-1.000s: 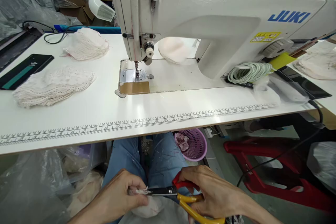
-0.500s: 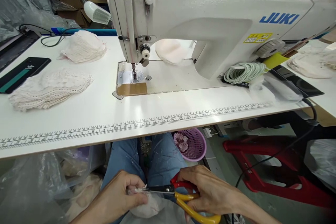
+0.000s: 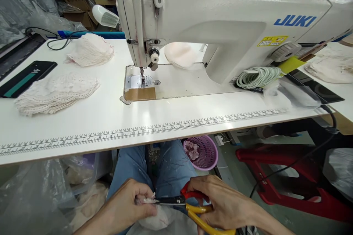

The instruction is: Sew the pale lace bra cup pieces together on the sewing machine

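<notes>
Over my lap, my left hand (image 3: 127, 203) is closed, pinching a small pale fabric piece (image 3: 156, 218) by its edge. My right hand (image 3: 220, 203) grips scissors (image 3: 190, 205) with one red and one yellow handle. The blades point left and meet the fabric edge at my left fingertips. My jeans (image 3: 154, 170) show below the table edge.
A white JUKI sewing machine (image 3: 220, 25) stands on the white table (image 3: 138, 117) with a printed ruler along its front. Two stacks of lace pieces (image 3: 55, 93) and a phone (image 3: 24, 79) lie at the left. A purple basket (image 3: 202, 152) and red stool (image 3: 275, 176) sit on the floor.
Both hands stay almost in place at the fabric edge. Only the camera view has shifted slightly.
</notes>
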Tool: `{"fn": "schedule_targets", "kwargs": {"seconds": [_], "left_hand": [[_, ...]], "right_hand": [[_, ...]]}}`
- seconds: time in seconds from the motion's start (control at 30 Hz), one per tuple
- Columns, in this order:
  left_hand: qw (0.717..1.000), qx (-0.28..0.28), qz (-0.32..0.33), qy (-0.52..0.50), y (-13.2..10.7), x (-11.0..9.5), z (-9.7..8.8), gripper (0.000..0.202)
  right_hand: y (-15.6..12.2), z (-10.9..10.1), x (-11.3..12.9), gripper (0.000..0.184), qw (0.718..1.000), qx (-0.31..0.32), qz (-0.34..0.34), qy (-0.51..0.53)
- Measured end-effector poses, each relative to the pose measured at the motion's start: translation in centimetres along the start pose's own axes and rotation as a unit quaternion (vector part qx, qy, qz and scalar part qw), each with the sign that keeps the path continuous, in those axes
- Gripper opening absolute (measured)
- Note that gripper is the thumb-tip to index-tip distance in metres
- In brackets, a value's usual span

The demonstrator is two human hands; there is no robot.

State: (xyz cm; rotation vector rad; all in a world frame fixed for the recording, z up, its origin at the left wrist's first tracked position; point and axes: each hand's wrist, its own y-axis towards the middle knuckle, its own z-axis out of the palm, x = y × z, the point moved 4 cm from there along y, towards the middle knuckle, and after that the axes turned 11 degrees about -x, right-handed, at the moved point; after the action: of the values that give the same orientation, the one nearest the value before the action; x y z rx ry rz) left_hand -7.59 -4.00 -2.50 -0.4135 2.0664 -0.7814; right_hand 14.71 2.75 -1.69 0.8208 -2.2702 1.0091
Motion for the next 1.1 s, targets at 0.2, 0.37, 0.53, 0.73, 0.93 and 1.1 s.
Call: {"fn": "schedule_targets", "kwargs": {"seconds": [0.2,0.37,0.53,0.73,0.93,1.1], "left_hand": [[1.000,-0.008,0.001,0.006,-0.2,0.3,0.1,0.028],[1.000,-0.002,0.000,-0.028,0.0,0.3,0.1,0.031],[0.999,0.001,-0.014,-0.039,0.0,0.5,0.2,0.035],[1.000,0.003,-0.002,-0.007,-0.2,0.1,0.1,0.027],[0.999,-0.025,-0.015,-0.020,0.2,0.9,0.0,0.037],[0.998,0.007,-0.009,-0.056,0.4,1.3,0.5,0.036]], "right_hand": [[0.2,0.3,0.2,0.046,1.000,0.008,0.004,-0.002],[0.4,0.2,0.5,0.046,1.000,0.007,0.006,-0.007],[0.6,0.2,0.9,0.041,1.000,0.003,-0.007,-0.007],[1.1,0.6,0.9,0.035,0.999,-0.014,-0.042,-0.026],[1.5,1.4,0.4,0.032,0.998,-0.011,-0.066,-0.019],[1.5,0.8,0.5,0.035,0.999,-0.041,-0.028,0.004]]}}
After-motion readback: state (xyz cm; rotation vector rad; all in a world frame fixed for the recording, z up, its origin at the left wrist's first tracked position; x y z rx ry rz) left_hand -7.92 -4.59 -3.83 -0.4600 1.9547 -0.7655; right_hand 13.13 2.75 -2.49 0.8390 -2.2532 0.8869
